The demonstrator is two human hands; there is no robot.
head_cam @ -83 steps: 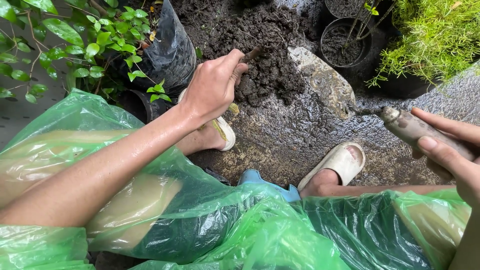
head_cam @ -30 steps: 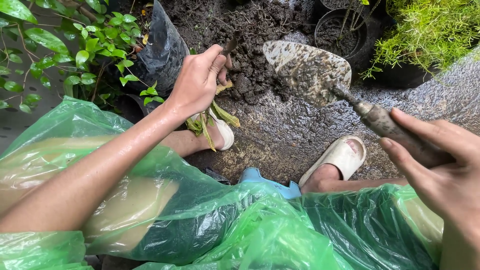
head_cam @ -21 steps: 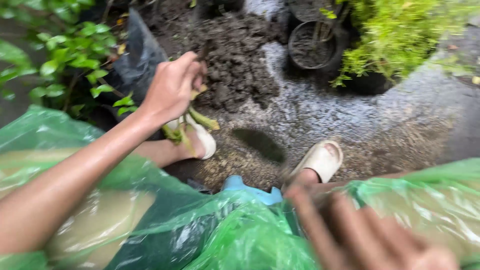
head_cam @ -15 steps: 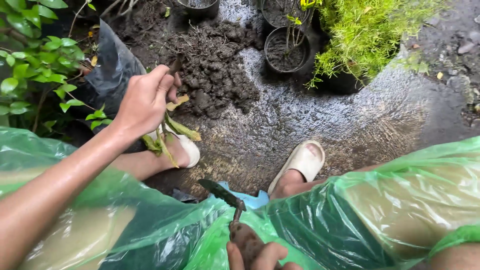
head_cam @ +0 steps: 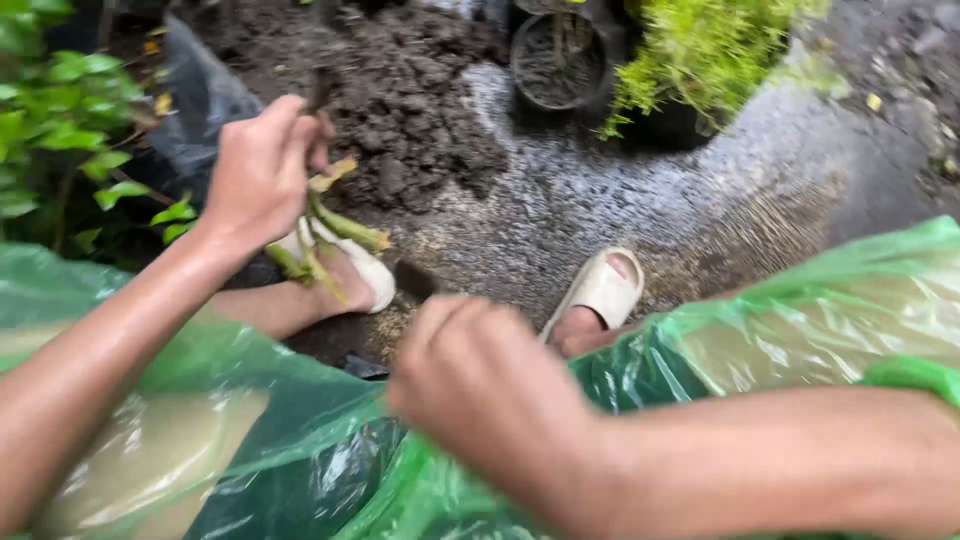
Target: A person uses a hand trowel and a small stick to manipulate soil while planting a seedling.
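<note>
While the left hand [head_cam: 262, 165] closes around a small plant cutting [head_cam: 330, 225] — its green-yellow leaves dangling just above a cream sandal [head_cam: 350, 265] — dark soil [head_cam: 400, 110] lies heaped just beyond that sandal. Nearer than the sandal, the blurred right hand [head_cam: 480, 385] appears clenched; what it grips, if anything, cannot be told.

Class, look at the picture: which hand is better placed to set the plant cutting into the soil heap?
Probably the left hand: it already grips the plant cutting right beside the soil heap. The right hand is blurred, nearer the body, over the green plastic.
</note>
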